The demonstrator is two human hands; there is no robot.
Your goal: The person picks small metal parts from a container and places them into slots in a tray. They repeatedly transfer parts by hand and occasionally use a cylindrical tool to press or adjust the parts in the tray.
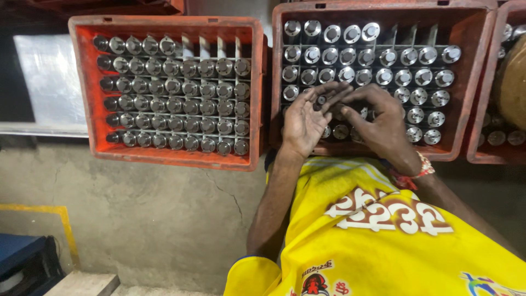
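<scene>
1. The left hand (303,121) lies palm up over the lower left part of the right-hand orange crate (475,82), its fingers (329,93) curled loosely around a small dark-ended metal cylinder (320,101) that sits near the fingertips.
2. The right hand (383,123) is turned back up just beside it — its fingers (359,98) bend toward the same cylinder and meet the left fingertips there. Whether they actually pinch the piece cannot be told; they look partly bent rather than clenched.
3. That crate holds rows of upright silver cylinders (402,77) in a divider grid, with some slots bare near the top right and along the lower rows by the hands.
4. The left-hand orange crate (82,87) stands well apart from both hands, just beside the first crate, and is nearly full of like cylinders (175,104).
5. A red thread band (424,167) circles the right wrist — a yellow printed shirt (383,246) fills the lower right.
6. Below the crates runs a cracked grey concrete wall (153,219) with a yellow painted line (60,219).
</scene>
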